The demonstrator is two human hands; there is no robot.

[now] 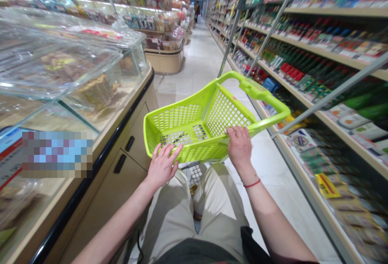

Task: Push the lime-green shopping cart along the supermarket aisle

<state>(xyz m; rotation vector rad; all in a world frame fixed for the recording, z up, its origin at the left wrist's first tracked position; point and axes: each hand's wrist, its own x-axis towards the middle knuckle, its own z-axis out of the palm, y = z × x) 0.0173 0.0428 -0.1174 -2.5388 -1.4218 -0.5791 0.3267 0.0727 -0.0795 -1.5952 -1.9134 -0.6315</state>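
Observed: lime-green plastic shopping basket (198, 134) held empty-looking in front of the person, above the beige trousers (169, 215), tilted with its handle pointing forward. Left hand (162, 166) had fingers spread, the tips resting on the basket's near rim. Right hand (239, 146) had fingers curled over the side rim, gripping it. Basket sat over the tiled floor (197, 62), between a glass display counter (91, 94) on the left and product shelves (327, 41) on the right.
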